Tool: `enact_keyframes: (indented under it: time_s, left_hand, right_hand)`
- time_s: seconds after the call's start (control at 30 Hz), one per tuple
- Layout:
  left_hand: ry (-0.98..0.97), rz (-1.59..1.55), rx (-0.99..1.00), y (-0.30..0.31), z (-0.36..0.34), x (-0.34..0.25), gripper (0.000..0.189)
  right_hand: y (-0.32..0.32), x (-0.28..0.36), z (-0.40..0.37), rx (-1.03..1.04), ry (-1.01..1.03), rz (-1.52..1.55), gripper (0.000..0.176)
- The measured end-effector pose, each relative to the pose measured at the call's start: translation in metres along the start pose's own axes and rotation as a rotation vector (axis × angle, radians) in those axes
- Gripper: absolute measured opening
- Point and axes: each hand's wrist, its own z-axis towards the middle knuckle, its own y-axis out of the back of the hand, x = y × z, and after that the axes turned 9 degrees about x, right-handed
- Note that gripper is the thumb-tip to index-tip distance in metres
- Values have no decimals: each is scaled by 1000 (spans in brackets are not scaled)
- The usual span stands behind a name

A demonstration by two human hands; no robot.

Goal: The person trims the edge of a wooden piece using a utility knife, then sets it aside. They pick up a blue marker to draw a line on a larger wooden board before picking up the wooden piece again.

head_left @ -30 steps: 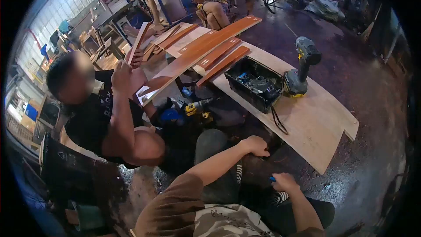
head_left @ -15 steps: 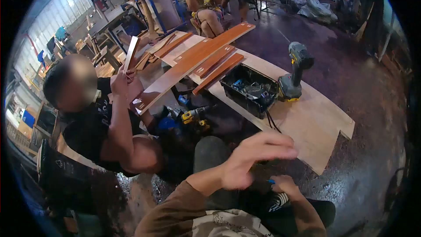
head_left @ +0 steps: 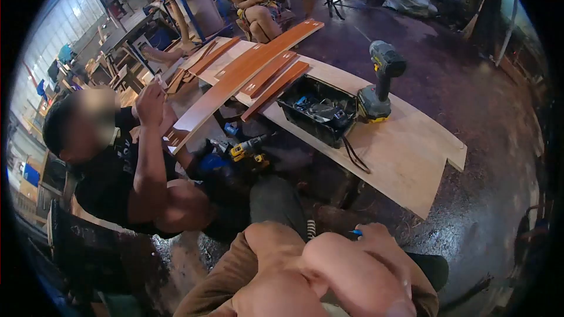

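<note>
My left hand (head_left: pixel 329 270) is very close to the camera at the bottom of the view, large and partly cut off, so its fingers cannot be made out clearly. It comes up from a brown sleeve (head_left: pixel 214 276). Behind it, lower right of centre, my right hand (head_left: pixel 376 235) is closed around a slim blue pen-like object (head_left: pixel 356 232); only its blue tip shows. Much of the right forearm is hidden behind my left hand. Beyond both hands lies a pale plywood board (head_left: pixel 411 164).
On the board stand a yellow-and-black cordless drill (head_left: pixel 382 79) and a black bin (head_left: pixel 320 111) of small parts. Reddish-brown wooden slats (head_left: pixel 252 73) lie across it. A co-worker (head_left: pixel 111 164) sits left, holding a small piece. Another drill (head_left: pixel 247 148) is lower down.
My left hand has drawn back from in front of me toward the camera and now looms larger. My right hand keeps the blue object. The co-worker's strip has turned and shows less.
</note>
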Motion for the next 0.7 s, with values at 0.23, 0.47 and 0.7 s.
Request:
enact_keyframes:
  time_s: [0.23,0.47,0.7]
  left_hand:
    - [5,-19,-31,-1,-1,-6,57]
    - [101,-58,-40,-5,2,-9,43]
    - [266,-62,-58,-13,9,-19,30]
  right_hand:
    - [-13,-13,16,84,-11,-33,38]
    - [-11,-11,15,102,-3,-37,37]
    - [-11,-9,15,73,-8,-10,33]
